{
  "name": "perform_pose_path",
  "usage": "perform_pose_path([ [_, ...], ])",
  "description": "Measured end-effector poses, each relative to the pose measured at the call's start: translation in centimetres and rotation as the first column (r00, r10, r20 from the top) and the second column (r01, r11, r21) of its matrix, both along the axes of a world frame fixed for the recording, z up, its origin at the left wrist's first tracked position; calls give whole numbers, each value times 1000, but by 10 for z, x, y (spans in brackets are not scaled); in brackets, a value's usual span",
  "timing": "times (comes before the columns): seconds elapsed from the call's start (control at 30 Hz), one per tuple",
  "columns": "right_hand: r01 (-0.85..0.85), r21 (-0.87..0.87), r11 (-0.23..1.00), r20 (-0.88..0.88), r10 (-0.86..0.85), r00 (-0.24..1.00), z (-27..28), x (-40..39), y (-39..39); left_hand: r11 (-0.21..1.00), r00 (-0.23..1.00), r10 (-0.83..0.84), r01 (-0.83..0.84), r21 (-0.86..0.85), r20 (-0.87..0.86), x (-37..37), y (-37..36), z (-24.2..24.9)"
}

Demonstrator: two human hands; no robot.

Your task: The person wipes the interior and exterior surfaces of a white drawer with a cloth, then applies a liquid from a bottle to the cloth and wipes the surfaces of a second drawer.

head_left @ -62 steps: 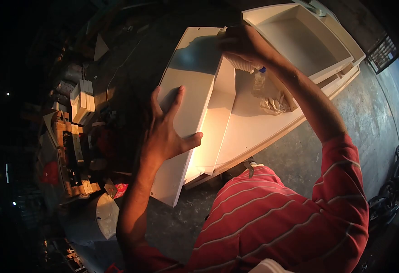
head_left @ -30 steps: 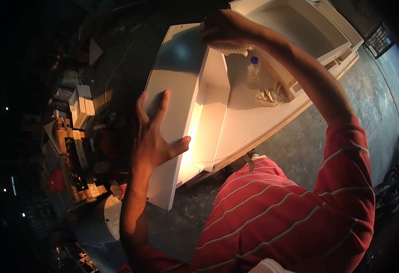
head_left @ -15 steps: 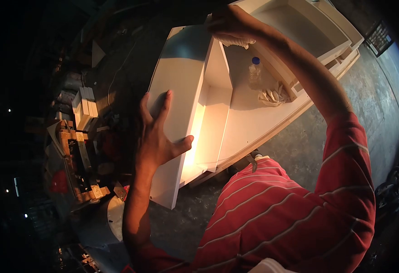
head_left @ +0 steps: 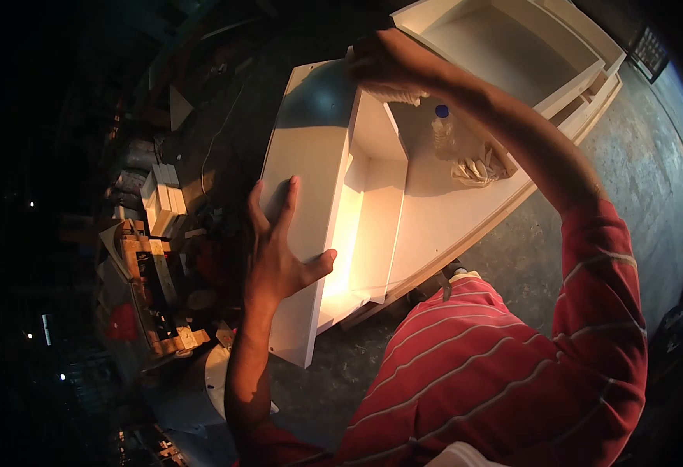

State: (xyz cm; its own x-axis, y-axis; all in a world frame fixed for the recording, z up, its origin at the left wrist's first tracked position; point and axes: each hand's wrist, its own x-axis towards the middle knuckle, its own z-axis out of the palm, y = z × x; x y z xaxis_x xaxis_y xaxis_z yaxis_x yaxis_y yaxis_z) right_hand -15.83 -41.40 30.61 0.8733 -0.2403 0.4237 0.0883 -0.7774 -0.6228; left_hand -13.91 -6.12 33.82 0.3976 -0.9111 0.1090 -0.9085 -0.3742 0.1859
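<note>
A white drawer [head_left: 306,159] stands on a long pale board [head_left: 442,218], its broad front panel facing left. My left hand [head_left: 279,253] lies against that panel with fingers spread and the thumb reaching toward its near edge. At the panel's far upper corner, my right hand [head_left: 392,62] is closed on a whitish cloth [head_left: 396,95], part of which hangs below the fingers. A clear plastic bottle [head_left: 443,134] with a blue cap and a crumpled pale bundle [head_left: 475,168] are on the board beyond the drawer.
Another open drawer-like box [head_left: 505,54] is at the far end of the board. Stacked wood pieces [head_left: 164,201] and a wooden frame [head_left: 154,272] lie in the dim area to the left. Grey concrete floor [head_left: 618,167] runs along the right.
The whole view has shifted, so things appear slightly lower and further right. My right hand has slid a little left relative to the panel corner. My left hand stays on the panel.
</note>
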Motion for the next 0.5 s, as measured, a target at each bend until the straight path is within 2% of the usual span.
perform_pose_path([
  [0.03, 7, -99, 995, 8, -7, 1000, -5, 10, -12, 1000, 999, 22, -22, -8, -27, 0, -1, 1],
  [0.07, 108, 94, 990, -143, -94, 985, 28, -13, 11, 1000, 999, 22, -22, -8, -23, 0, -1, 1],
  [0.1, 107, 92, 990, -136, -94, 986, 26, -15, 17, 1000, 1000, 6, -6, -4, 2, 1, 0, 0],
  [0.17, -96, 10, 995, 22, 96, 995, 24, -18, 31, 1000, 1000, -7, 7, -1, 26, 3, -1, 0],
  [0.23, -61, 43, 997, -27, 62, 998, 32, -24, 33, 1000, 1000, -9, 9, -14, 25, 2, 0, -1],
  [0.3, 67, 98, 993, -248, -41, 968, 40, -21, 24, 1000, 1000, 5, -5, -14, 3, 1, -1, -1],
  [0.37, 19, 125, 992, -161, 1, 987, 30, -17, 20, 1000, 1000, 18, -18, -18, -7, 2, -1, 1],
  [0.43, -152, 31, 988, -17, 153, 988, 22, -18, 27, 1000, 999, -4, 5, -9, 38, 2, 0, 0],
  [0.5, -134, 12, 991, -11, 135, 991, 26, -19, 22, 1000, 1000, 2, -2, -25, 15, 2, -1, 0],
])
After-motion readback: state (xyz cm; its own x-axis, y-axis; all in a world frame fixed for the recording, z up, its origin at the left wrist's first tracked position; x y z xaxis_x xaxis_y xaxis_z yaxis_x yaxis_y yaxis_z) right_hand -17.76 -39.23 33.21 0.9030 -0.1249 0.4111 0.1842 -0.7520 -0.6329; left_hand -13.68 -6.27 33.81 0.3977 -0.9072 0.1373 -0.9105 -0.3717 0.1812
